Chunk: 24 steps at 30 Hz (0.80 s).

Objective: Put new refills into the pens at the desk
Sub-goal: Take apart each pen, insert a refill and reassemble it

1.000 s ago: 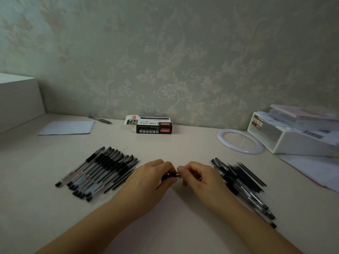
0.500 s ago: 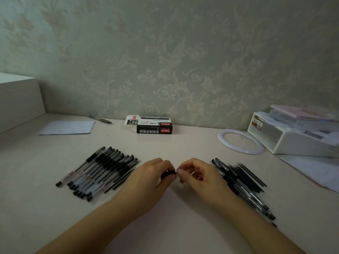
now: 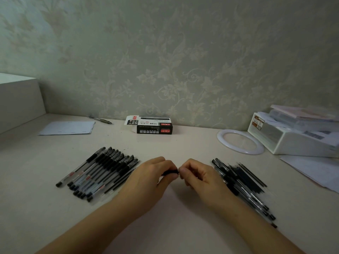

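Observation:
My left hand [image 3: 150,177] grips a black pen [image 3: 169,172] low over the desk's middle; only a short black end shows between my fingers. My right hand [image 3: 198,177] pinches the pen's other end with thumb and forefinger, fingers curled. A row of several black-capped clear pens [image 3: 99,171] lies to the left of my hands. To the right lies a pile of pens and thin black refills [image 3: 242,182], partly blurred.
A black and white pen box [image 3: 152,125] sits by the wall. A sheet of paper [image 3: 67,127] and a lone pen [image 3: 100,119] lie back left. A white ring [image 3: 240,142], a white organiser box [image 3: 297,140] and loose papers [image 3: 311,169] stand right.
My hands have drawn slightly closer together on the pen, and less of it shows between them. The piles of pens have not moved.

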Available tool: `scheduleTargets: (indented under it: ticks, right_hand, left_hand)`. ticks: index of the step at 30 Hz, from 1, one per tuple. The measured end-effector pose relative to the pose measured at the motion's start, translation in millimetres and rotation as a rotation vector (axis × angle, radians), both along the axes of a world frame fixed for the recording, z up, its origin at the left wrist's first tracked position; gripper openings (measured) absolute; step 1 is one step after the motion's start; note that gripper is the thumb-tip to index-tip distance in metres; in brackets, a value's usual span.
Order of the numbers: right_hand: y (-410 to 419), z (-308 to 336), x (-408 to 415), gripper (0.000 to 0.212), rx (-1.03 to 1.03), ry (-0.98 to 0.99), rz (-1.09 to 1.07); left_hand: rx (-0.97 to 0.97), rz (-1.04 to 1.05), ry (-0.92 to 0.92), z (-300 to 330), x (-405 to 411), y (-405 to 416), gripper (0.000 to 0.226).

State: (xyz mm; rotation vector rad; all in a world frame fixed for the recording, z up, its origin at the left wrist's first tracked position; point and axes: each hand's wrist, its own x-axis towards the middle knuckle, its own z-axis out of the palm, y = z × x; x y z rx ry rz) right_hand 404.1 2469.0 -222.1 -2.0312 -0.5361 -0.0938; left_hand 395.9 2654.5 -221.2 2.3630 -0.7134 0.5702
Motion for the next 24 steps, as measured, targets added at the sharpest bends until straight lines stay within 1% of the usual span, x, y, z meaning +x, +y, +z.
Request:
scheduleTargets:
  ticks: [4, 7, 9, 11, 12, 14, 15, 16, 17, 19, 20, 22, 24]
  right_hand:
    - [0.0, 0.5, 1.4, 0.025, 0.023, 0.004, -0.011]
    - [1.5, -0.2, -0.1, 0.024, 0.036, 0.023, -0.033]
    - [3.8, -1.5, -0.6, 0.029, 0.025, 0.016, -0.079]
    - [4.3, -3.9, 1.2, 0.036, 0.008, -0.031, -0.166]
    - [3.2, -5.3, 3.2, 0.033, -0.005, -0.072, -0.217]
    - [-0.7, -8.1, 7.8, 0.017, -0.078, -0.171, -0.296]
    - [-2.3, -9.2, 9.3, 0.012, -0.156, -0.212, -0.313]
    - [-3.3, -10.7, 10.2, 0.015, -0.246, -0.237, -0.312]
    - [-3.9, -13.2, 11.0, 0.023, -0.321, -0.245, -0.297]
    - [-2.0, -16.6, 11.6, 0.032, -0.407, -0.228, -0.254]
    - [-0.1, -17.1, 11.0, 0.030, -0.427, -0.221, -0.231]
    - [2.1, -16.5, 9.8, 0.017, -0.441, -0.233, -0.202]
    - [0.9, -15.0, 9.4, 0.008, -0.418, -0.244, -0.208]
  left_hand:
    - [-0.019, 0.016, -0.040, 3.7, -0.6, 0.4, 0.010]
    - [-0.027, 0.019, -0.036, 3.4, -0.5, -0.4, 0.011]
    - [-0.028, 0.041, -0.042, 3.0, -0.5, -0.3, 0.011]
    - [-0.025, 0.100, -0.059, 2.4, 0.4, 1.5, 0.011]
    - [-0.032, 0.134, -0.061, 2.1, 1.5, 3.3, 0.011]
    - [-0.054, 0.196, -0.046, 0.8, 4.4, 7.9, 0.011]
    - [-0.060, 0.223, -0.033, 0.0, 5.9, 10.0, 0.011]
    - [-0.059, 0.244, -0.018, -0.9, 7.3, 11.7, 0.011]
    - [-0.055, 0.256, -0.001, -2.0, 8.2, 12.8, 0.012]
    - [-0.044, 0.261, 0.025, -3.9, 8.9, 13.3, 0.014]
    - [-0.038, 0.259, 0.033, -4.2, 8.8, 13.0, 0.015]
    - [-0.026, 0.251, 0.041, -4.5, 8.3, 12.2, 0.016]
    - [-0.017, 0.241, 0.048, -4.5, 7.3, 11.9, 0.016]
